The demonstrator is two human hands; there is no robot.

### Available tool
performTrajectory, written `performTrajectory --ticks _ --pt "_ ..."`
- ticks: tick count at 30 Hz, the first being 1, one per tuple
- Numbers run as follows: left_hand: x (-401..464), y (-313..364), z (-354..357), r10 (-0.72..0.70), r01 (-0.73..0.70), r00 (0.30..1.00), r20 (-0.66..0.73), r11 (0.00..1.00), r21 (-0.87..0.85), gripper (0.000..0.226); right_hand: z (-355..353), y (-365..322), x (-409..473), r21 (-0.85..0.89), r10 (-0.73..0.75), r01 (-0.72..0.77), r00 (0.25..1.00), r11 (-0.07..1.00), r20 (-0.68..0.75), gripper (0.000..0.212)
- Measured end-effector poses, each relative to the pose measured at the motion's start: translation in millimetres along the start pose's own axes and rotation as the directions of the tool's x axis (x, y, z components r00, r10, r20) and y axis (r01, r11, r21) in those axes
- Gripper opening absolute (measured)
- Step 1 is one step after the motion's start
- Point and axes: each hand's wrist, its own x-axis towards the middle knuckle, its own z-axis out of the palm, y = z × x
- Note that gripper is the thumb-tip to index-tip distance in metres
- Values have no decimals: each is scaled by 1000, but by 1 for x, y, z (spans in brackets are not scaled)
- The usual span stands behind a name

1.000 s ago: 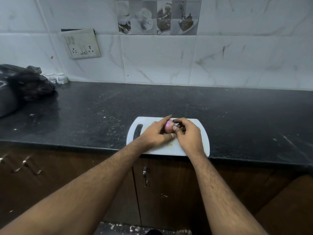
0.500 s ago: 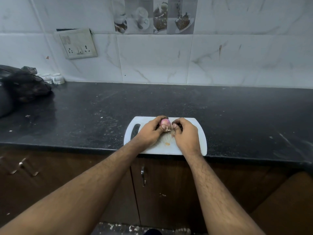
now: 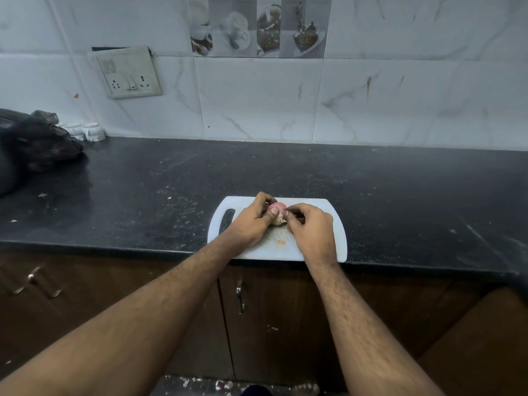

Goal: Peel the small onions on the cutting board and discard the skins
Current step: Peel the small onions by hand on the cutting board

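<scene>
- Setting: a black stone counter (image 3: pixel 285 172) runs along a marbled tile wall (image 3: pixel 257 95), with brown cabinets below.
- The onion (image 3: pixel 277 210) sits between my two hands, raised just over the far half of the white cutting board (image 3: pixel 320 250). Its upper part shows pink, peeled flesh; the lower part is paler, with a ragged tuft at the near end.
- My left hand (image 3: pixel 253 224) grips the onion, fingers curled over the far side and thumb pressed on the near side.
- My right hand (image 3: pixel 310 230) is clenched at the onion's right side, its fingertips pinching at the tuft; whether a strip of skin is between them cannot be told.
- Change over the last second: more of the onion is exposed on top, and my right hand has shifted from covering it to working at its end. Judgement: peeling of this onion is in progress, not finished.
- An orange scrap (image 3: pixel 281 242) lies on the board between my wrists.
- Other onions are not visible.
</scene>
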Motion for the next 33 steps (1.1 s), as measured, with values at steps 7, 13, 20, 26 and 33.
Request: performTrajectory --ticks 7,13,20,26,33 --pt "1 0 0 -31 31 1000 2 999 -8 17 2 -3 1 -59 51 -49 998 997 27 17" --pt "5 -1 1 -56 58 998 -33 995 87 18 1 -4 4 -118 144 -144 990 982 -7 16" --pt "4 -2 0 -75 78 996 -49 996 48 24 2 -2 10 -186 227 -230 973 955 -39 20" --pt "3 -3 -1 -57 57 997 -45 998 -1 31 2 -5 11 -179 280 -296 954 938 -107 21" --pt "2 -3 0 -19 17 999 -40 999 -38 22 3 -5 7 -123 96 -87 993 989 73 28"
